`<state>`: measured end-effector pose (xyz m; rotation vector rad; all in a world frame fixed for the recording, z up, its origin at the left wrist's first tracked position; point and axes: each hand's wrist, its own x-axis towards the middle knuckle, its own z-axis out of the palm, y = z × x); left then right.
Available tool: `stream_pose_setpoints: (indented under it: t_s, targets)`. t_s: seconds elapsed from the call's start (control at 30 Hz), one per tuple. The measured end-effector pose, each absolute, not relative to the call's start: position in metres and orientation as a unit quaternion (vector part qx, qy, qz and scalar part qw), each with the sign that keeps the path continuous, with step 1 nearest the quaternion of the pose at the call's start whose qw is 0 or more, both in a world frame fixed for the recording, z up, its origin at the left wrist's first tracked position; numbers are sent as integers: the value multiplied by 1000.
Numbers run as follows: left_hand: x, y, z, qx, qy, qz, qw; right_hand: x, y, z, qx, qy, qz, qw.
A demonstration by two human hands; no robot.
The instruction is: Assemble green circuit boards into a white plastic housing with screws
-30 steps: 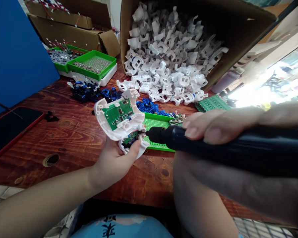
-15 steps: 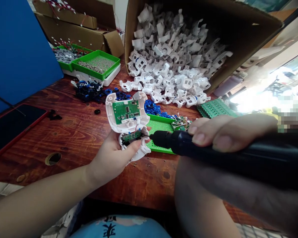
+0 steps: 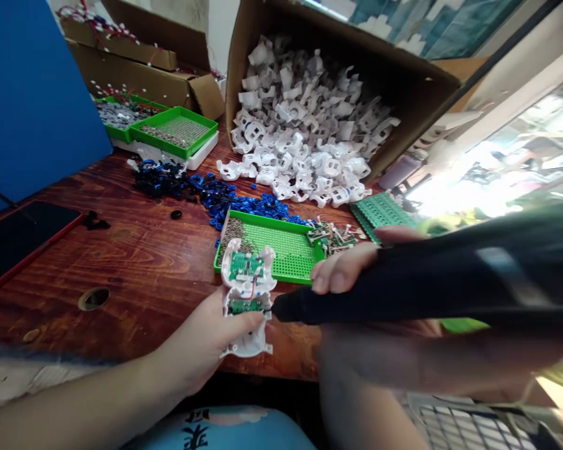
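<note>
Blue board [image 3: 28, 94] stands at the far left, with a dark phone in a red case [image 3: 19, 240] lying flat on the brown wooden table [image 3: 136, 262] in front of it. Farther back sit brown cardboard boxes [image 3: 136, 69] and two green trays [image 3: 169, 128] holding small metal parts. A scatter of dark blue plastic pieces [image 3: 206, 190] runs across the table toward the middle.

Near the table's front edge, the left hand [image 3: 206, 347] is closed around a white plastic shell [image 3: 248, 300], thumb pressed on its lower part. The shell holds two small green circuit boards [image 3: 245, 265], one above the other, facing up. Just behind it and touching its far end lies a green perforated tray [image 3: 286, 247] with a heap of tiny screws in its left corner.

A large cardboard box [image 3: 403, 75] lies tipped on its side at the far middle, spilling a pile of white plastic shells [image 3: 304, 144] onto the table. Right of the tray lie loose small circuit boards [image 3: 331, 234] and a green ridged panel [image 3: 380, 209].

From the right, the right hand [image 3: 351, 265] is wrapped around a black electric screwdriver [image 3: 403, 287], fingers curled over its barrel. Its tip meets the lower board in the held shell, just beside the left thumb. The background on the far right is bright and blurred.
</note>
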<state>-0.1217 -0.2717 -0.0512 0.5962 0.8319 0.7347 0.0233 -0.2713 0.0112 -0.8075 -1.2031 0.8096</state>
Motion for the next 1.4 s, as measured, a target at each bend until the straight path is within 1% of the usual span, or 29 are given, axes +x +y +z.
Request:
stream_pose_setpoints:
  t_s: [0.07, 0.13, 0.23, 0.47, 0.57, 0.67, 0.8, 0.93, 0.97, 1.03, 1.1, 1.17, 1.2, 1.23, 1.33, 1.37, 1.4]
  targets:
    - [-120, -283, -59, 278, 394, 319, 816, 22, -280, 5, -319, -478, 367, 731]
    - [-116, -292, -68, 282, 404, 304, 816, 23, -287, 0, -308, -426, 395, 753]
    - [-109, -301, -78, 299, 418, 303, 802, 26, -296, -4, -301, -392, 460, 738]
    - [-94, -316, -72, 310, 439, 279, 796, 35, -315, 1, -289, -397, 470, 733]
    - [-93, -319, -70, 315, 427, 272, 803, 38, -322, -2, -279, -416, 445, 742]
    - [-95, -321, -74, 329, 383, 269, 820, 39, -330, -8, -284, -465, 399, 737]
    - [-99, -325, -84, 346, 362, 251, 829, 38, -338, -12, -326, -494, 373, 714]
    - [-101, -329, -92, 362, 358, 272, 817, 35, -347, -1, -393, -475, 347, 706]
    - [-101, -329, -92, 360, 358, 274, 817, 35, -349, 3, -407, -482, 348, 693]
    - [-101, -329, -93, 346, 354, 279, 823, 38, -354, 9, -422, -522, 373, 641]
    - [-101, -328, -90, 328, 348, 285, 831, 43, -356, 12, -401, -570, 394, 599]
    - [-100, -327, -86, 321, 350, 291, 831, 53, -355, 12, -354, -598, 393, 602]
    - [-100, -326, -84, 322, 354, 292, 828, 59, -352, 12, -324, -619, 404, 590]
    - [-100, -326, -82, 325, 359, 292, 825, 67, -349, 13, -301, -643, 429, 559]
    - [-100, -325, -81, 335, 377, 288, 814, 89, -336, 15, -273, -686, 562, 372]
    - [-101, -326, -81, 339, 382, 283, 812, 93, -332, 15, -271, -683, 587, 340]
    - [-101, -327, -83, 344, 384, 279, 810, 96, -330, 15, -272, -680, 595, 330]
